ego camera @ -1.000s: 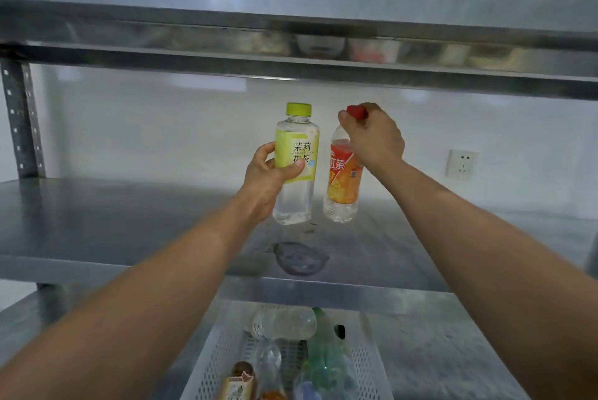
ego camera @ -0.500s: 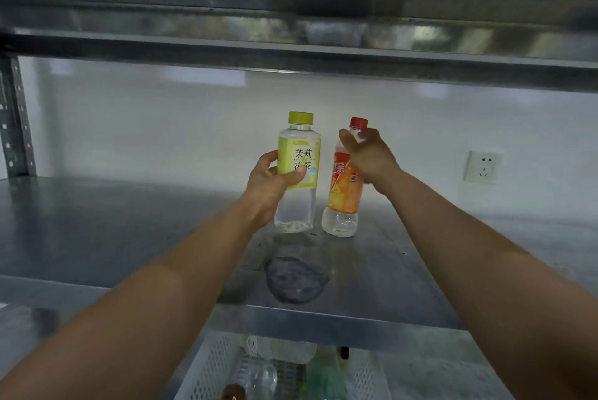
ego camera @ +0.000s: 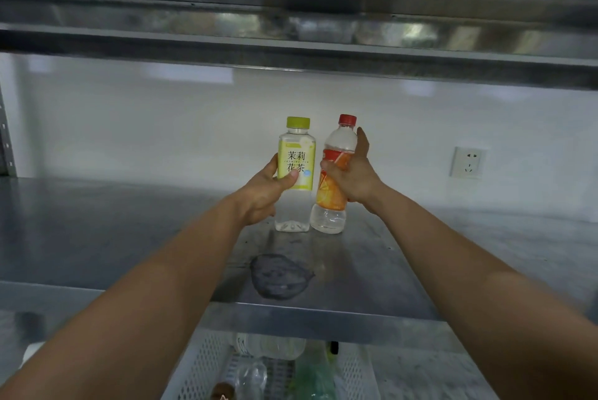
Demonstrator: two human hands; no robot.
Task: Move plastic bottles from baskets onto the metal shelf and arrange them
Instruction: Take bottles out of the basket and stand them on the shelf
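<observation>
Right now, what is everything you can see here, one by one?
green-capped bottle: one, clear with yellow-green label, upright at mid-shelf
red-capped bottle: one, clear with orange label, just right of it
metal shelf: one, grey, across the middle
upper shelf: one, grey, overhead
dark stain: one, dark grey, shelf front
wall socket: one, white, back wall, right
basket: one, white, below the shelf, holding several bottles
left hand: one, grips the green-capped bottle
right hand: one, grips the red-capped bottle

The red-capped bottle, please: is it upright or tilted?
Tilted: the red-capped bottle leans its cap rightward from its base, gripped by the right hand.
</observation>
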